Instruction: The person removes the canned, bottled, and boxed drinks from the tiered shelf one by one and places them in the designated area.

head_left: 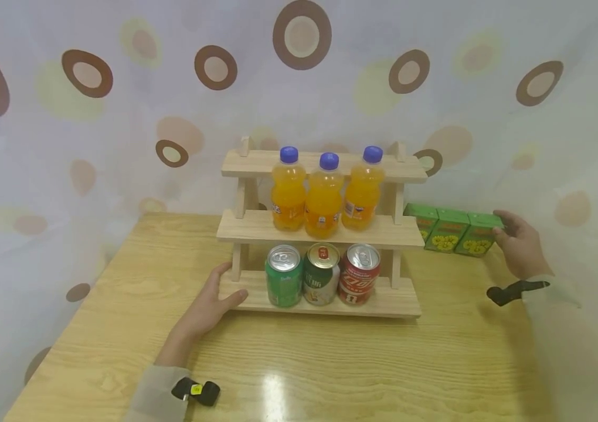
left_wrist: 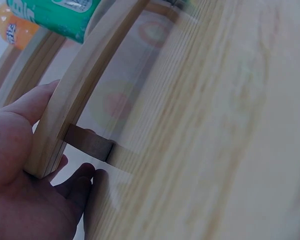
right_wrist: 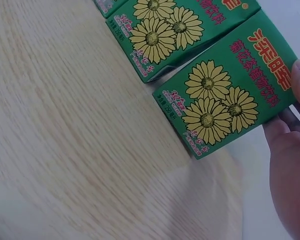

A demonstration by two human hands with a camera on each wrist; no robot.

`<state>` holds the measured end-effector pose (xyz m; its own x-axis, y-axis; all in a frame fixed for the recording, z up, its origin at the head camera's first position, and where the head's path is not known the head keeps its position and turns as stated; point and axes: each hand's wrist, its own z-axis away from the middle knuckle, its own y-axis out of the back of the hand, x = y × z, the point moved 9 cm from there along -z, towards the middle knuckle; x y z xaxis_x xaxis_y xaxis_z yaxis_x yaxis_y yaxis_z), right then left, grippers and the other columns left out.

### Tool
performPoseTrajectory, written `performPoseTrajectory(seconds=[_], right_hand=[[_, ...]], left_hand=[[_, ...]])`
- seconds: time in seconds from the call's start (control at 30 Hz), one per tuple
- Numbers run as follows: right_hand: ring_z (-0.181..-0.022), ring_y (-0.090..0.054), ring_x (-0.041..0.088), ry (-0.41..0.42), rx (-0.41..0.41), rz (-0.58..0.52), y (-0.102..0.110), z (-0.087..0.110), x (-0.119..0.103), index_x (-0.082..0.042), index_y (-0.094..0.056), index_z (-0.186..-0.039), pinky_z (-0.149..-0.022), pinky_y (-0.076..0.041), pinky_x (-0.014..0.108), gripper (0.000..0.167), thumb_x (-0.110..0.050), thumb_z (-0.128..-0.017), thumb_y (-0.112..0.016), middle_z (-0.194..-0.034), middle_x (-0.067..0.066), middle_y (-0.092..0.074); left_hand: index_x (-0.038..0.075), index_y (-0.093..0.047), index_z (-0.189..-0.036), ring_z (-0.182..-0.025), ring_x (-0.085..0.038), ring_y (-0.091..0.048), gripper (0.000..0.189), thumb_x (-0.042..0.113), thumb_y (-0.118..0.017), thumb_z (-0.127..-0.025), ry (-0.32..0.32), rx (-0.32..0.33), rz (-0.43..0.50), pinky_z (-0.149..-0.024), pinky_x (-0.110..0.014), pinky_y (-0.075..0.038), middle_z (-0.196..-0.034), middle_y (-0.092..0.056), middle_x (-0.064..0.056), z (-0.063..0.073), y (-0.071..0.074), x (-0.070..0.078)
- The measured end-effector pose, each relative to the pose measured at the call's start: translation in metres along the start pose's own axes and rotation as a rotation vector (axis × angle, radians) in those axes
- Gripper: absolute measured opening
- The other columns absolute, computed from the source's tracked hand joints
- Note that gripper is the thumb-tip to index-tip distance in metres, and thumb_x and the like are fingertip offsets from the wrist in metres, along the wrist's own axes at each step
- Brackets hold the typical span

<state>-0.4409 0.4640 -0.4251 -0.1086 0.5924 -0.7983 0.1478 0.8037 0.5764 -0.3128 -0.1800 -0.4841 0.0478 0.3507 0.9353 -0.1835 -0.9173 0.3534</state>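
Note:
A three-tier wooden display rack point(head_left: 399, 299) stands on the table. My left hand point(head_left: 209, 305) grips the left end of its bottom board, thumb on top and fingers underneath in the left wrist view. On that board sit a green can point(head_left: 284, 281), a dark green and white can point(head_left: 322, 281) and a red can point(head_left: 359, 278). Three orange soda bottles point(head_left: 323, 205) with blue caps stand on the middle board. Right of the rack, my right hand point(head_left: 523, 249) pinches the outermost green drink carton point(right_wrist: 225, 95) at its upper end; two like cartons point(head_left: 447, 231) line up beside it.
The top board point(head_left: 330, 164) of the rack bears nothing. A wood-grain table point(head_left: 330, 357) extends in front. Behind and at the sides hangs a pale sheet point(head_left: 278, 105) printed with circles, close behind the rack and cartons.

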Motion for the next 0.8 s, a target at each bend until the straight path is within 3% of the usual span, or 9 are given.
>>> performPoseTrajectory(seconds=[0.3, 0.43, 0.6, 0.67, 0.8], right_hand=[[-0.11, -0.044, -0.004, 0.019, 0.019, -0.073, -0.001, 0.001, 0.004, -0.012, -0.024, -0.157, -0.084, -0.041, 0.005, 0.053, -0.023, -0.107, -0.039, -0.159, 0.014, -0.025], [-0.125, -0.044, 0.007, 0.012, -0.012, -0.091, -0.004, -0.001, 0.004, -0.012, -0.02, -0.158, -0.093, -0.041, 0.009, 0.055, -0.026, -0.108, -0.037, -0.162, 0.017, -0.017], [-0.146, -0.021, 0.027, -0.006, -0.072, -0.167, -0.009, 0.001, 0.004, -0.014, -0.013, -0.159, -0.108, -0.032, 0.025, 0.058, -0.028, -0.108, -0.036, -0.164, 0.012, -0.004], [-0.147, -0.019, 0.027, 0.006, -0.076, -0.221, -0.01, 0.003, 0.003, -0.014, -0.013, -0.159, -0.106, -0.033, 0.021, 0.059, -0.024, -0.107, -0.039, -0.164, 0.01, -0.004], [-0.144, -0.027, 0.015, 0.039, -0.062, -0.32, -0.009, 0.007, -0.001, -0.011, -0.014, -0.159, -0.094, -0.038, 0.009, 0.062, -0.014, -0.105, -0.046, -0.164, 0.008, -0.008]], left_hand=[[0.011, -0.012, -0.156, -0.148, -0.034, -0.011, 0.086, 0.04, -0.066, -0.095, -0.009, -0.004, -0.017, -0.116, -0.059, -0.01, -0.159, -0.021, -0.016, -0.001, 0.0, 0.004], [0.013, -0.013, -0.157, -0.148, -0.034, -0.011, 0.085, 0.04, -0.065, -0.095, 0.0, -0.006, -0.015, -0.116, -0.059, -0.01, -0.158, -0.022, -0.015, -0.001, 0.0, 0.004], [0.009, -0.011, -0.157, -0.147, -0.038, -0.011, 0.083, 0.033, -0.064, -0.097, 0.013, -0.016, -0.013, -0.115, -0.061, -0.01, -0.158, -0.021, -0.019, 0.003, -0.001, 0.011], [0.006, -0.01, -0.156, -0.147, -0.04, -0.011, 0.082, 0.028, -0.064, -0.098, 0.021, -0.021, -0.01, -0.115, -0.061, -0.009, -0.158, -0.02, -0.022, 0.006, -0.001, 0.019], [0.004, -0.01, -0.156, -0.147, -0.041, -0.01, 0.08, 0.022, -0.063, -0.098, 0.029, -0.028, 0.007, -0.115, -0.061, -0.009, -0.157, -0.02, -0.024, 0.01, 0.0, 0.028]])
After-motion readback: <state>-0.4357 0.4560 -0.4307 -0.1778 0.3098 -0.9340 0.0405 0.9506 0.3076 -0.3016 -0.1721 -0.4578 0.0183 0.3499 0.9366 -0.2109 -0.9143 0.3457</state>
